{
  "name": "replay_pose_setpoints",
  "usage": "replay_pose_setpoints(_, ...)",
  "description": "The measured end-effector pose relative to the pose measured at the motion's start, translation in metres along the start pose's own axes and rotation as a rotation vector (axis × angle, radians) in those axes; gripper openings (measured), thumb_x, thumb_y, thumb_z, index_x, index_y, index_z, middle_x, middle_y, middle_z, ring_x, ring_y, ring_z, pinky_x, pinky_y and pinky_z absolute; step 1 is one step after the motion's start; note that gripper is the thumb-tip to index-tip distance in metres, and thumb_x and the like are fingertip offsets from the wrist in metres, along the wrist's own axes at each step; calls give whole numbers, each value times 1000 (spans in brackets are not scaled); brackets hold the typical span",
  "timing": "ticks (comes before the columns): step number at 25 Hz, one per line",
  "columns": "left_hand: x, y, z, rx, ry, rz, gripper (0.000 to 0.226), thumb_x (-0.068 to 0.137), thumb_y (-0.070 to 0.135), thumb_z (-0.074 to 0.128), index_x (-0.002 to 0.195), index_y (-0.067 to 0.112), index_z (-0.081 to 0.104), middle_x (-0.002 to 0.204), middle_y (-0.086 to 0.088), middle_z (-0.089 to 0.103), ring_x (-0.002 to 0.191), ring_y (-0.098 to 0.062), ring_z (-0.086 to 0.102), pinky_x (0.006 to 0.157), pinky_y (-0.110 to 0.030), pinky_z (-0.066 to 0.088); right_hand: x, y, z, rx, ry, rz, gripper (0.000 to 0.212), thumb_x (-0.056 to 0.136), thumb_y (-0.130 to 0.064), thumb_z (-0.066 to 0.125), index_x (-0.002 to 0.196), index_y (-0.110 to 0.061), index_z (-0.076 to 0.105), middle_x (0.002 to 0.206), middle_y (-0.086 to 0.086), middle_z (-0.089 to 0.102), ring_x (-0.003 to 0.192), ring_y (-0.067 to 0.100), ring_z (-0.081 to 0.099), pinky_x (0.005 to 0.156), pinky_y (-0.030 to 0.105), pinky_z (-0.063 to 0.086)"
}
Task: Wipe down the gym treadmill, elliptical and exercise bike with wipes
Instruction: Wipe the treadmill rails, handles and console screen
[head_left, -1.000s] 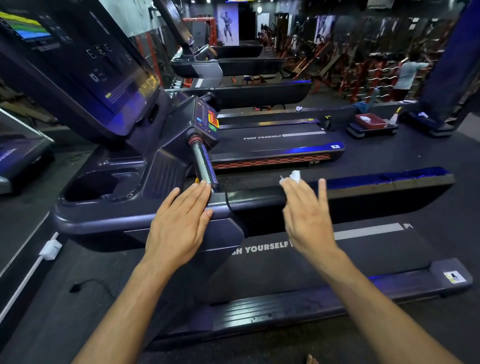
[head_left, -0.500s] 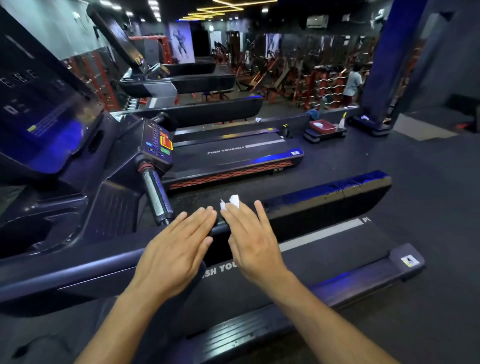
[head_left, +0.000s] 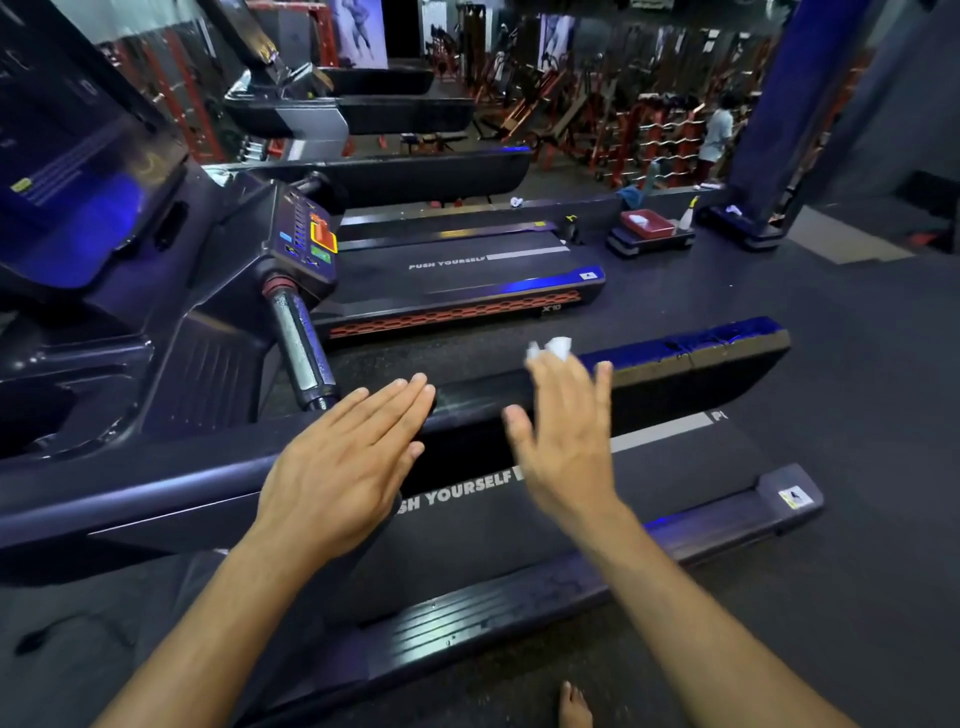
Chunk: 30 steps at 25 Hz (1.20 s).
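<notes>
I stand beside a dark treadmill whose belt (head_left: 649, 499) reads "PUSH YOURSELF". Its long side handrail (head_left: 691, 374) runs across in front of me. My left hand (head_left: 343, 462) lies flat on the rail near the console end, fingers straight and together. My right hand (head_left: 566, 436) presses a white wipe (head_left: 553, 347) onto the rail further right, fingers stretched and thumb spread. The wipe pokes out beyond the fingertips; most of it is hidden under the hand. A metal grip bar (head_left: 301, 348) rises just left of my left hand, under the control pad (head_left: 311, 234).
The console screen (head_left: 78, 182) looms at the upper left. A second treadmill (head_left: 467, 280) stands parallel behind, with more beyond it. A red tray (head_left: 647, 223) and a spray bottle (head_left: 687, 215) sit on a step platform. A person (head_left: 717, 135) stands by the weight racks. A bare foot (head_left: 574, 706) shows at the bottom.
My right hand slid the wipe left along the rail until it was next to the left hand, then back to the right. The left hand stayed flat on the rail.
</notes>
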<state>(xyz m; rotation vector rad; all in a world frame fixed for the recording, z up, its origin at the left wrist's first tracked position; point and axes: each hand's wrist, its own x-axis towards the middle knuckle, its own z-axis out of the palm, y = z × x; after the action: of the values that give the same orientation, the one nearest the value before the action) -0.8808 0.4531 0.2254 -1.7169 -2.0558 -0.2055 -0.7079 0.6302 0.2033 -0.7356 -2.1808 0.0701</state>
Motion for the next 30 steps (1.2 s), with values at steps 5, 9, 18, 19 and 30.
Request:
replay_pose_setpoints(5,-1,3,-5,-41,-19,-19,55,109,40,24,159,18,30,165,4,28,151,-11,31,123,-38,27,-12,-32,4,30,-99,-170,57,99,-36,43,146,-3,47,155,8,43,146,25,35,122,58,15)
replay_pose_setpoints(9,3,7,-10,-57,-34,-38,56,108,40,26,158,17,35,163,3,34,149,-13,35,121,-40,29,0,39,-13,-73,-24,-105,60,85,-13,41,145,-6,49,150,6,48,141,26,43,122,61,12)
replay_pose_setpoints(18,83,65,-14,-298,34,161,50,108,35,34,151,12,48,159,1,42,144,-11,42,119,-34,33,33,71,-35,127,98,-71,48,97,-12,36,141,-7,54,142,3,56,138,19,47,123,56,11)
replay_pose_setpoints(19,96,71,-11,-313,21,173,50,109,35,34,152,13,45,161,1,39,147,-10,39,121,-35,32,27,70,-31,92,55,-130,52,93,-12,40,143,-6,52,147,5,52,142,20,43,122,58,15)
replay_pose_setpoints(30,148,89,11,-242,-265,312,59,109,46,16,163,23,16,169,9,11,154,0,6,127,-26,4,24,174,-44,-139,-8,-62,60,100,-44,41,146,-6,48,153,8,45,149,22,32,120,62,15)
